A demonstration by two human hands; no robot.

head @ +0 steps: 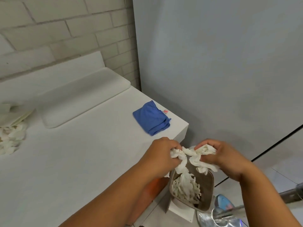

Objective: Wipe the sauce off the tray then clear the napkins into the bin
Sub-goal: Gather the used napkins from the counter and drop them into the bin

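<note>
A: What do the two hands hold, and where?

B: Both hands work above the bin [207, 182], off the near right corner of the white bench [82, 153]. The left hand [161, 154] has its fingers curled round one crumpled white wad; the right hand [226, 157] grips another. Together these held napkins [191, 157] form a ragged bunch, with loose ends hanging down towards the bin's mouth.

A: Are the two wads joined?

B: They touch in the middle — whether they are one piece or several cannot be told.

A: And the bin itself?

B: It stands on the floor just beside the bench's side wall, a grey-brown container with a pale rim. Binned napkins [186, 188] already lie inside as a white, shredded-looking heap against its left wall.

A: Where is the tray?

B: The tray [85, 97] is a white, shallow, round-cornered slab lying flat on the bench near the brick wall [65, 30], well apart from the hands. Its surface appears plain white.

A: What else rests on the bench?

B: A folded blue cloth [151, 117] lies near the right edge, between the tray and the hands. At the far left edge — partly cut off — sits a napkin pile [11, 138] of crumpled white pieces, with some pale flat sheets just behind it.

A: And on the floor?

B: A blue-and-pink object, blurred, shows just right of the bin.
</note>
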